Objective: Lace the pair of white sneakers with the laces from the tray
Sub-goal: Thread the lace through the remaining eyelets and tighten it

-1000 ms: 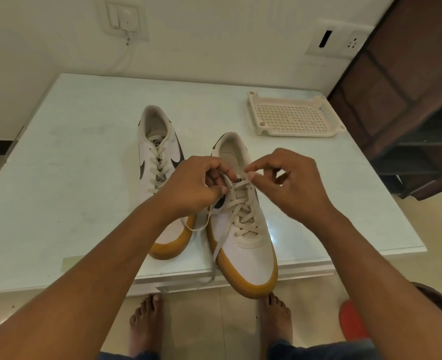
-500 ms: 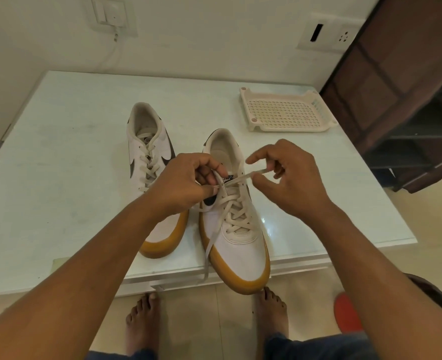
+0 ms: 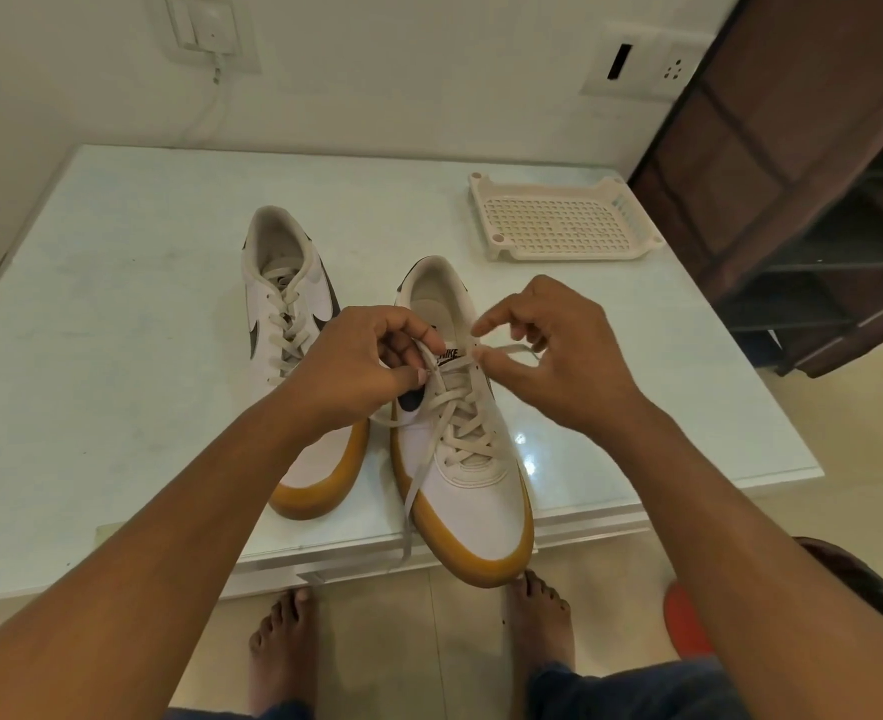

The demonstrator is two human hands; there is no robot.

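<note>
Dead centre of the frame, the tongue label point(image 3: 451, 354) on the nearer sneaker point(image 3: 473, 491) reads "NIKE" in dark letters with a little swoosh under it, and that's the only readable writing anywhere. The other sneaker point(image 3: 294, 304), just to its left and a bit further up, has dark swooshes on both sides and looks fully laced. Both are white with gum-coloured soles and sit toe-toward-the-camera on the pale table point(image 3: 117, 304); the nearer one's toe pokes out over the front edge. Both forearms come in from the bottom corners and meet over that shoe's collar. The left hand point(image 3: 356, 366) is curled up tight, thumb and fingers pinching the lace point(image 3: 509, 349) at the top eyelet on the shoe's left side, and from there a long loose end trails down over the toe to the table edge. The right hand point(image 3: 548, 350) has thumb and forefinger slightly apart, pointing left, while the other end of the lace runs stretched from the right top eyelet into its curled fingers, which hold it. The tray point(image 3: 574, 253), a cream perforated plastic one, sits at the upper right of the table, well apart from the shoes. A switch plate point(image 3: 211, 31) and a socket plate point(image 3: 642, 65) are on the wall up top, and the person's bare feet point(image 3: 283, 646) show below the table edge.
</note>
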